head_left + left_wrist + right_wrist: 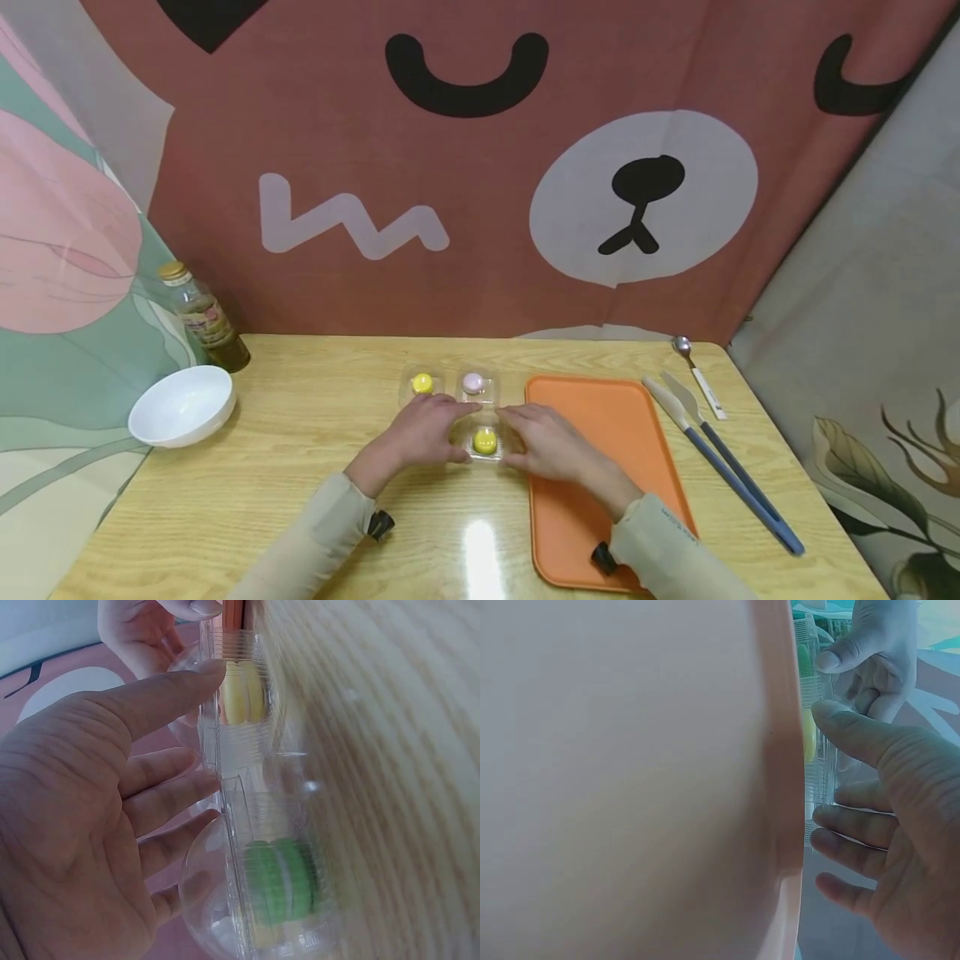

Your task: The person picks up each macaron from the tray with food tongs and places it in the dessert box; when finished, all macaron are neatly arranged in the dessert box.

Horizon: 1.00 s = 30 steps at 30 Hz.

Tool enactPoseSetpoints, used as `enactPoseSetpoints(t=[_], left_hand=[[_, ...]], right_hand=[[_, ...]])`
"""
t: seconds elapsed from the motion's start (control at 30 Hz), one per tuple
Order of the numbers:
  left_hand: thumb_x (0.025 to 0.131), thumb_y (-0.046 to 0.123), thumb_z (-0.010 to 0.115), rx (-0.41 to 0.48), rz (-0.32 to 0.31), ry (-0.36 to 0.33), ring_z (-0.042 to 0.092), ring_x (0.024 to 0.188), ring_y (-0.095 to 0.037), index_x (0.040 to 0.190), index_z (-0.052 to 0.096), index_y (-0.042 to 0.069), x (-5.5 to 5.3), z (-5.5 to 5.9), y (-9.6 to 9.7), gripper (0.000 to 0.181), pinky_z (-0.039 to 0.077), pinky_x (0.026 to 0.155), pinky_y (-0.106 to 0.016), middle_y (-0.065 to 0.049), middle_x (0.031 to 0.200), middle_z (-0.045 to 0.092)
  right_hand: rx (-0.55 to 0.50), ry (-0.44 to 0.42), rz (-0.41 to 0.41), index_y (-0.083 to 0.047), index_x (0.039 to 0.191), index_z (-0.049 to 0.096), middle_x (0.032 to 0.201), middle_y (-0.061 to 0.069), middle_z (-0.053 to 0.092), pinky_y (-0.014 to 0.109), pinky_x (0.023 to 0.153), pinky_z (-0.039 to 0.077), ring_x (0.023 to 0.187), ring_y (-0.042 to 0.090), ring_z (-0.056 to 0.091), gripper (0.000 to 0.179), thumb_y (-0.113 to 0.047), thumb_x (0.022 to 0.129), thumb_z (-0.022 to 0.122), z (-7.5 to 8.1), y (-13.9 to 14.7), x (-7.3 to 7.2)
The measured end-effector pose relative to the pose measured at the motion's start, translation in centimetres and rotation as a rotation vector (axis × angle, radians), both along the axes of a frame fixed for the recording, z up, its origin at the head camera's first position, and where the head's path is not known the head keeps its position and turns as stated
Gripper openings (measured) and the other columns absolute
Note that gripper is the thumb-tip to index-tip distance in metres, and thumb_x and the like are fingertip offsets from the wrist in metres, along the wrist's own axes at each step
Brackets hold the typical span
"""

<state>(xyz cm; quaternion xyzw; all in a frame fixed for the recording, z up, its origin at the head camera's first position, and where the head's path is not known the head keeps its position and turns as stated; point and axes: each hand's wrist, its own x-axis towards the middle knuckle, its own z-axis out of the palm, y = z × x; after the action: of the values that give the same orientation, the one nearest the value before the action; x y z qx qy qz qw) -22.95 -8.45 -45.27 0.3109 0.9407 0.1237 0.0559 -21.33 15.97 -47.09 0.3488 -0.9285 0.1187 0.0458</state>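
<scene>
A clear plastic box (468,433) with a yellow macaron (485,442) in it stands on the table between both hands. My left hand (427,429) holds its left side, thumb at the near edge and fingers toward the far edge. Opposite, my right hand (551,446) holds the right side in the same manner, partly over the orange tray (592,500). In the left wrist view a domed lid rises above the rim. A green macaron (281,881) sits in another clear box beside the left fingers, hidden by that hand in the head view.
Behind the hands stand clear boxes with a yellow macaron (422,383) and a pale lilac macaron (472,383). At left are a white bowl (182,406) and a glass bottle (206,321). Blue-handled tongs (731,467) and a spoon (699,377) lie right of the tray.
</scene>
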Motion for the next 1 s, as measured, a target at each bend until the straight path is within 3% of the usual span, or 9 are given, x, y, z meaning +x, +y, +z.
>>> enactPoseSetpoints(t=[0.23, 0.53, 1.0], left_hand=[[0.078, 0.046, 0.086, -0.015, 0.012, -0.010, 0.057, 0.130, -0.030, 0.147, 0.055, 0.024, -0.01, -0.07, -0.05, 0.079, 0.042, 0.112, -0.055, -0.005, 0.136, 0.067], [0.076, 0.042, 0.088, 0.008, 0.016, 0.012, 0.061, 0.126, -0.028, 0.143, 0.059, 0.021, -0.01, -0.24, 0.03, 0.076, 0.046, 0.107, -0.052, -0.002, 0.134, 0.068], [0.072, 0.045, 0.090, -0.078, 0.035, 0.008, 0.066, 0.115, -0.023, 0.139, 0.063, 0.020, -0.11, 0.11, 0.72, 0.077, 0.049, 0.102, -0.046, -0.002, 0.123, 0.073]], right_hand=[[0.015, 0.014, 0.004, -0.001, 0.140, 0.058, 0.136, 0.014, 0.065, 0.048, 0.106, 0.050, 0.125, 0.031, 0.063, 0.074, -0.044, 0.084, 0.081, -0.16, -0.21, -0.01], [0.017, -0.001, -0.008, -0.001, 0.139, 0.060, 0.135, 0.013, 0.066, 0.048, 0.106, 0.051, 0.124, 0.031, 0.063, 0.074, -0.045, 0.083, 0.082, -0.17, -0.41, -0.01], [-0.012, -0.085, -0.041, -0.004, 0.138, 0.061, 0.132, 0.011, 0.068, 0.046, 0.105, 0.052, 0.122, 0.029, 0.064, 0.071, -0.039, 0.080, 0.086, 0.26, -0.70, -0.36]])
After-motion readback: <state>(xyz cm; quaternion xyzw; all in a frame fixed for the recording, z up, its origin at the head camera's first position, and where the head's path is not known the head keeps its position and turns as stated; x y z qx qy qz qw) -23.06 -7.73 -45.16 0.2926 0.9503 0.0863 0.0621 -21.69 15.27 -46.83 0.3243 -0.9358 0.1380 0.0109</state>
